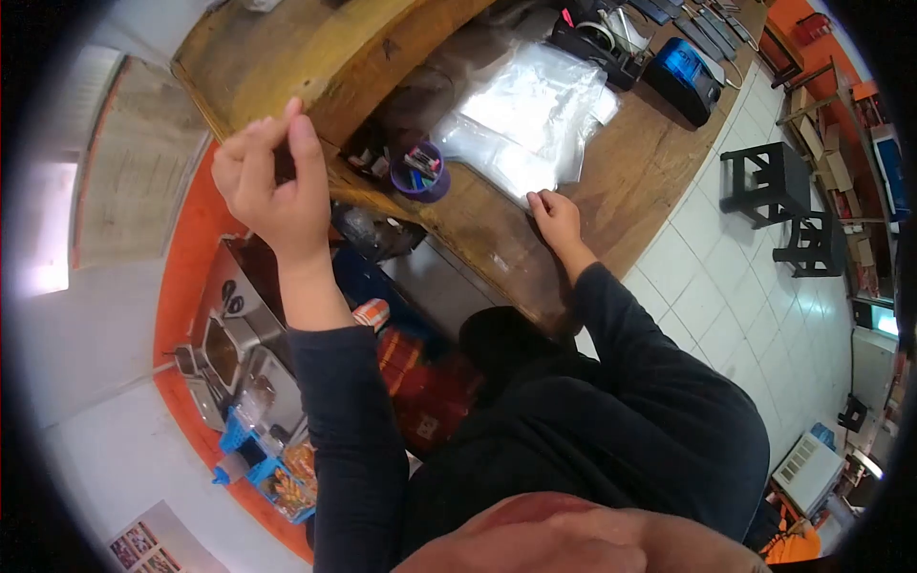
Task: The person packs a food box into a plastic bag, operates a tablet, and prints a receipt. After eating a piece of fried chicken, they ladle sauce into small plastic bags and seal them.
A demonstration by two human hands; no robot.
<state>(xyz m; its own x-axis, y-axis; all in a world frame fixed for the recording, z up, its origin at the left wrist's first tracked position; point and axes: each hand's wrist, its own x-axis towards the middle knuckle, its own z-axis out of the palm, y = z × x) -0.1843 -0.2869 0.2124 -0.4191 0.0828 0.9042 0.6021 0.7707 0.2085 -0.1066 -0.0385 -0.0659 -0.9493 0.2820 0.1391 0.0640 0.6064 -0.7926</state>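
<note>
My left hand [275,186] is raised in front of the wooden shelf, its fingers curled in and the thumb close to the forefinger. Whatever it may pinch is too small or hidden to make out. At the desk's near edge, my right hand [557,220] has thumb and forefinger closed on the corner of a clear plastic bag. That corner belongs to a pile of shiny plastic bags [525,110] spread over the wooden desk [630,191]. Between my hands stands a purple pen cup [420,177] with pens and markers in it.
Behind the bags are a blue-and-black device [683,76] and a tape dispenser [602,43]. The raised wooden shelf [315,67] overhangs the desk at left. Black stools [764,181] stand on the tiled floor. Metal trays [229,349] and a blue basket [277,482] sit lower left.
</note>
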